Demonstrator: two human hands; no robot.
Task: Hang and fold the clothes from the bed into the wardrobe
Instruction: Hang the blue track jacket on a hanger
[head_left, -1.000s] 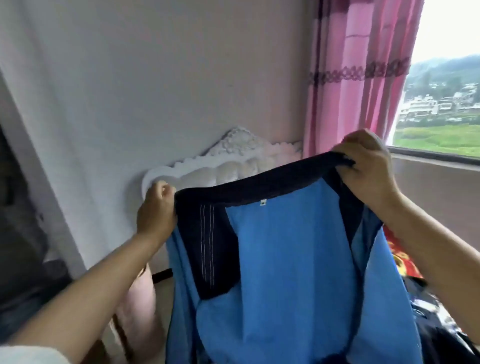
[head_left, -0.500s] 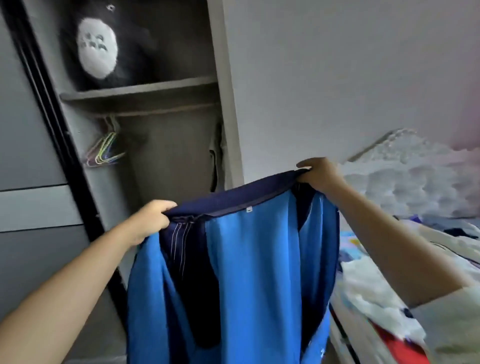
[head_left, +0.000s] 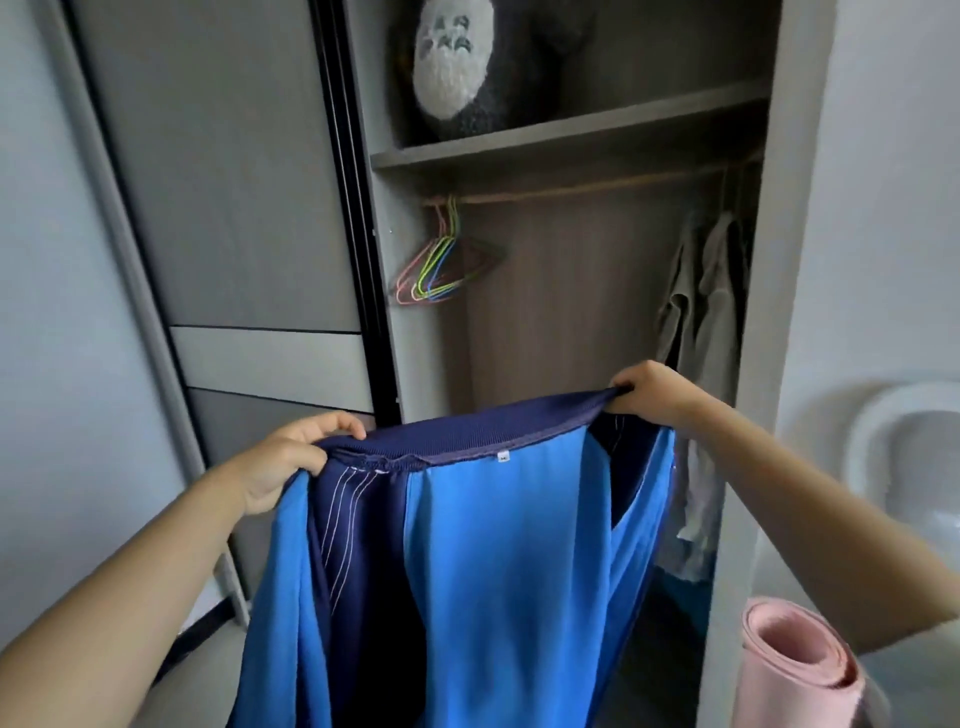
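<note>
I've got the garment (head_left: 498, 561) up in front of the wardrobe (head_left: 571, 322), held by both hands at its navy ribbed band. Left hand (head_left: 283, 462): grip closed round the band's left end, thumb on top, fingers curled under w/ blue cloth bunched in the palm. Right hand (head_left: 652, 389): grip pinched on the band's right end, fingers folded over the edge, a bit higher than the left. Band is stretched betw. the two, sloping up to the right; the rest hangs straight down, bright blue w/ navy panels, thin white stripes on the left panel, small white tag just under the band at centre. Can't tell from here what kind of garment it is. Wardrobe is open on the right half; grey sliding door (head_left: 218, 197) covers the left. Inside: shelf (head_left: 571, 135) w/ a dark plush toy (head_left: 462, 67) w/ white face on it, rail (head_left: 597, 184) below. Coloured wire hangers (head_left: 441, 265) bunched at the rail's left end, bare. Pale clothes (head_left: 701, 322) hang at the right end, just behind my right hand. Pink roll (head_left: 795, 665) stands lower right, outside the wardrobe by the wall; white curved thing (head_left: 904, 457) above it, partly cut off.
</note>
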